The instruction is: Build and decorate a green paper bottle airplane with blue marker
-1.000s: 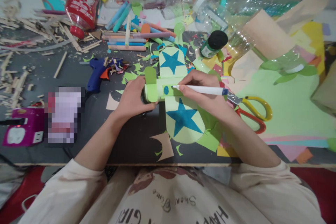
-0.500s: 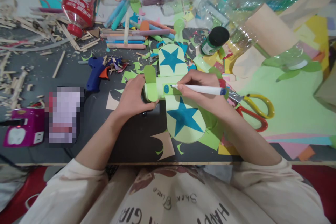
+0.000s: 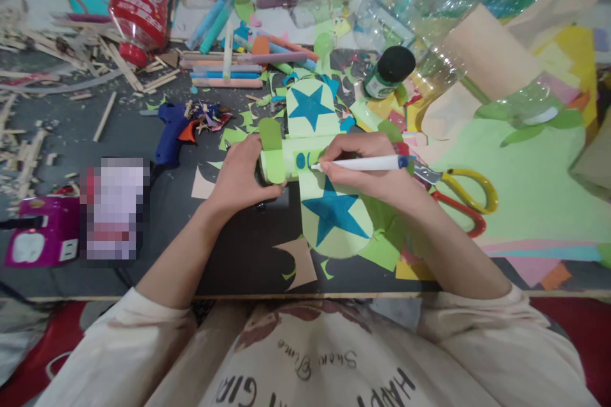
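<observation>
In front of me lies a pale green paper airplane model with a tube body. Each of its wings bears a blue star. My left hand is closed around the green-flapped end of the tube, thumb below and fingers above. In my right hand is a white marker, pinched near its tip, its blue end pointing right. The tip touches a green strip on the body. On that strip are a filled blue oval and, beside it, a curved blue line.
Scissors with yellow and red handles lie right of my right hand. A blue glue gun rests to the left. A black-capped jar, several markers, plastic bottles, wood sticks and paper scraps cover the back.
The marker tip has moved slightly down and left, and a curved blue line now shows beside the filled oval. My left hand keeps its hold on the tube.
</observation>
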`<move>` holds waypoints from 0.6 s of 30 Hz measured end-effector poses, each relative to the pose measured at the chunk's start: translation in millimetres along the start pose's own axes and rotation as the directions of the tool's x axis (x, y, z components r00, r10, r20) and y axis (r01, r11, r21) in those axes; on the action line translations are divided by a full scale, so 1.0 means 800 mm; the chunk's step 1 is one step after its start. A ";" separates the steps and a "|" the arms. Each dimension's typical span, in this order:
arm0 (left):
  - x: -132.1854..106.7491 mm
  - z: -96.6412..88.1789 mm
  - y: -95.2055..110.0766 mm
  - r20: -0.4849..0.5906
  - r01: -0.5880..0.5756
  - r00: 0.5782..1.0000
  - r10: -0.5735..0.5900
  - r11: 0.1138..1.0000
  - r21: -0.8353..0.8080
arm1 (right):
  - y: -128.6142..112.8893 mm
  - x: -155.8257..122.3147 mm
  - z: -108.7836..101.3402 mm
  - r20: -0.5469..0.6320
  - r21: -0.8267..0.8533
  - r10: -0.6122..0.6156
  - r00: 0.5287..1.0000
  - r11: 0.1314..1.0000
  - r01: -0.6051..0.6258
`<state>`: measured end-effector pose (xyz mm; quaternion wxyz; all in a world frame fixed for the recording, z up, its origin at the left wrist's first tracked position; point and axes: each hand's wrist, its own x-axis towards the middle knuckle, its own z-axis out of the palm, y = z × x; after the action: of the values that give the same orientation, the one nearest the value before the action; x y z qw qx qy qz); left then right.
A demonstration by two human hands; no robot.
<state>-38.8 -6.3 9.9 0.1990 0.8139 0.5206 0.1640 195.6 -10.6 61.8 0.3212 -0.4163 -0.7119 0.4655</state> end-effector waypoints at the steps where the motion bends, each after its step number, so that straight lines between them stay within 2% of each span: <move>1: 0.000 0.000 0.000 -0.001 0.000 1.000 0.000 1.000 0.004 | 0.001 0.000 -0.001 0.007 0.014 0.000 1.000 1.000 0.000; 8: -0.001 0.001 -0.003 -0.035 -0.020 0.999 0.021 1.000 0.012 | 0.015 0.002 -0.001 -0.139 0.020 -0.057 0.989 0.998 0.060; 18: -0.001 0.003 -0.004 -0.036 -0.031 0.999 0.032 0.999 0.019 | 0.008 0.001 0.001 -0.113 -0.037 -0.038 0.993 0.999 0.034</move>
<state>-40.7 -6.1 6.3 0.1795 0.8207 0.5126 0.1772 196.2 -8.9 55.8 0.3621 -0.4347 -0.7079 0.4228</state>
